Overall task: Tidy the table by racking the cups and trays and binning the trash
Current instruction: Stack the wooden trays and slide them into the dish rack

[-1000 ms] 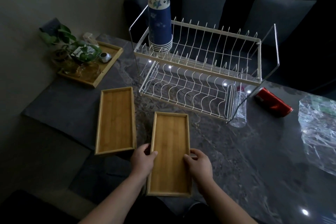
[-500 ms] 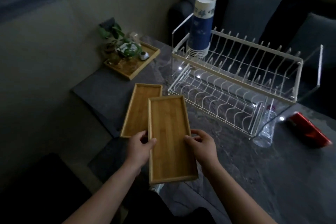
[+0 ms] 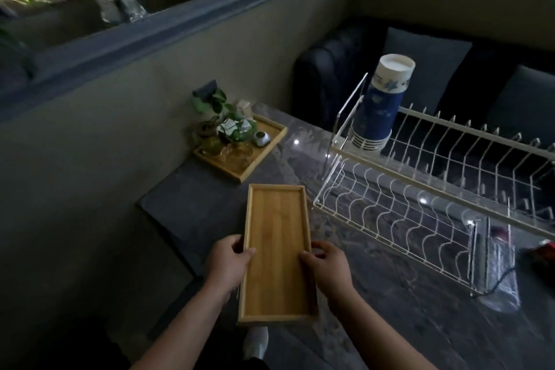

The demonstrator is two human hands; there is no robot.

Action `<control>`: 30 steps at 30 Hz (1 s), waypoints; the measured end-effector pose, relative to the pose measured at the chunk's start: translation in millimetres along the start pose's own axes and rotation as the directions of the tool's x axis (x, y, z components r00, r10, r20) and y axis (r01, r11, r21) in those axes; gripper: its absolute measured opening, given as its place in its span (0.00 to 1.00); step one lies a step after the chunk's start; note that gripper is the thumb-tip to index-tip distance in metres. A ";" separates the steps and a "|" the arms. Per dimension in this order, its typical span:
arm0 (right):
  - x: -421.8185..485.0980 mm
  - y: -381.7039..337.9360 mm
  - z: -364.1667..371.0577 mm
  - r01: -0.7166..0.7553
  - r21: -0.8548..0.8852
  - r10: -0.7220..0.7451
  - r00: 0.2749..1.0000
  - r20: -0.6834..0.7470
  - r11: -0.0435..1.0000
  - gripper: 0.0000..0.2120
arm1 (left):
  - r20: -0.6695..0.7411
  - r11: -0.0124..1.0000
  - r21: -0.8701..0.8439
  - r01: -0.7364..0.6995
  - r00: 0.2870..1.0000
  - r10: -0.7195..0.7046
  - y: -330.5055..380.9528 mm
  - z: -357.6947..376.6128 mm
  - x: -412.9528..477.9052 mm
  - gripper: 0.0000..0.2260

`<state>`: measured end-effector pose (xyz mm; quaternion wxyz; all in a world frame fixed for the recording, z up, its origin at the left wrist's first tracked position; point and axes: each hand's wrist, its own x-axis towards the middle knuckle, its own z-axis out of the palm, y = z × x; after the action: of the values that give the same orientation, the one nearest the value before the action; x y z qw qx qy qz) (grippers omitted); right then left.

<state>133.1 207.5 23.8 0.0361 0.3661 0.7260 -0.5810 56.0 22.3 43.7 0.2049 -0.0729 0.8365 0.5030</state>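
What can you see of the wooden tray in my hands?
The long rectangular light-brown wooden tray has an empty floor with lengthwise grain and a low raised rim. It is roughly level, long axis pointing away, over the dark marbled table at its near corner. The left hand and right hand grip its long sides, thumbs over the rim.

dim room: olive wall [image 3: 120, 135], dark sofa [image 3: 330, 75] behind marble table [image 3: 390, 294].
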 end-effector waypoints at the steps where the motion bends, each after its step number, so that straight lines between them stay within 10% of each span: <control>1: 6.5 -3.8 8.7 -0.012 0.000 0.012 1.000 -0.020 1.000 0.17 | 0.021 1.000 0.016 -0.002 1.000 0.002 1.6 -3.7 13.6 0.09; 30: 42.9 -2.9 67.1 -0.203 -0.113 0.157 0.933 -0.323 0.973 0.15 | 0.134 0.995 0.097 0.026 0.990 -0.039 -12.4 -5.1 77.4 0.18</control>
<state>75.1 169.9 -16.0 0.0006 0.5149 0.7259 -0.4560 -11.4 18.4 3.5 0.2728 -0.0423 0.8422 0.4632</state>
